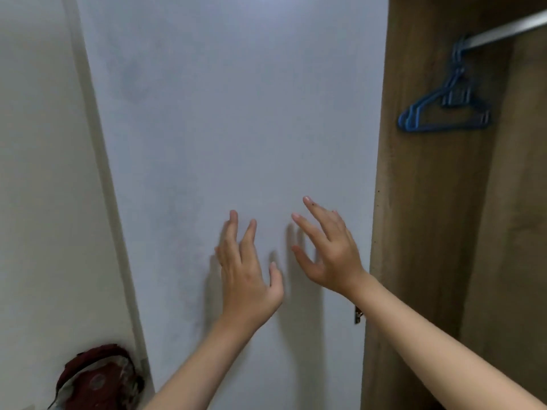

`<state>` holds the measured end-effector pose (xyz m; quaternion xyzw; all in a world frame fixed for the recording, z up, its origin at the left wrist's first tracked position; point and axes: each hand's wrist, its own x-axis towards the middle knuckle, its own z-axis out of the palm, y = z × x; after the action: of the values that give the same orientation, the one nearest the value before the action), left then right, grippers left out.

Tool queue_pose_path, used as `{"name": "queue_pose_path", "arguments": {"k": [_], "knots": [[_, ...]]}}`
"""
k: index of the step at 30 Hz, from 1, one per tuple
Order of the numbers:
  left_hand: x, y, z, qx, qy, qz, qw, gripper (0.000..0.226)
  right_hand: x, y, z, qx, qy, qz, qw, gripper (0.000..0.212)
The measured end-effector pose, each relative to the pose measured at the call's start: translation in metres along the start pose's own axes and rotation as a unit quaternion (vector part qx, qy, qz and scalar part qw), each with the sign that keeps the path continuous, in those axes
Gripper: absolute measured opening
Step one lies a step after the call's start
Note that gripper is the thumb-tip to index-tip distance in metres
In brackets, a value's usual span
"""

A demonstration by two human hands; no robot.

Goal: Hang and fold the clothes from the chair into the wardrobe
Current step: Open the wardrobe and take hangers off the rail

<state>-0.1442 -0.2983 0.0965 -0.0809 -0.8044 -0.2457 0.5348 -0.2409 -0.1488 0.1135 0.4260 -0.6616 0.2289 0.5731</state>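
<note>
A pale blue-white wardrobe door (231, 128) fills the middle of the view. My left hand (247, 270) and my right hand (328, 250) are raised side by side in front of its lower half, fingers spread and straight, holding nothing. Whether the fingertips touch the door I cannot tell. To the right the wardrobe (429, 202) stands open, with brown wooden inner walls. A metal rail (509, 29) runs across its top, and a few empty blue plastic hangers (444, 105) hang from it. No clothes and no chair are in view.
A white wall (44, 173) lies to the left of the door. A dark red bag or cap (97, 380) sits low at the bottom left. A small metal latch (358, 316) shows on the door's right edge.
</note>
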Motion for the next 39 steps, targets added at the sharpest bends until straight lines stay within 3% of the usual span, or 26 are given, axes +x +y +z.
{"name": "queue_pose_path", "arguments": {"k": [6,10,16,20,26,31,39], "knots": [[0.076,0.093,0.062,-0.077,-0.037,0.099,0.991,0.064,0.024,0.115,-0.093,-0.112,0.057,0.074,0.989,0.056],[0.144,0.146,0.105,-0.076,-0.025,0.188,0.979,0.069,0.051,0.190,-0.139,-0.119,0.114,0.134,0.977,0.064],[0.217,0.180,0.164,-0.059,-0.062,0.222,0.971,0.075,0.083,0.285,-0.168,-0.119,0.000,0.158,0.980,0.093],[0.245,0.179,0.191,0.029,-0.078,0.235,0.968,0.078,0.104,0.334,-0.167,-0.102,-0.073,0.134,0.983,0.106],[0.269,0.186,0.206,0.134,-0.103,0.198,0.966,0.061,0.125,0.378,-0.152,-0.067,-0.135,0.103,0.983,0.105],[0.271,0.186,0.203,0.094,-0.083,0.174,0.977,0.039,0.131,0.384,-0.151,-0.020,-0.116,0.081,0.990,0.101],[0.266,0.183,0.203,-0.013,-0.042,0.168,0.985,0.049,0.142,0.379,-0.165,-0.027,-0.119,0.059,0.991,0.098]]}}
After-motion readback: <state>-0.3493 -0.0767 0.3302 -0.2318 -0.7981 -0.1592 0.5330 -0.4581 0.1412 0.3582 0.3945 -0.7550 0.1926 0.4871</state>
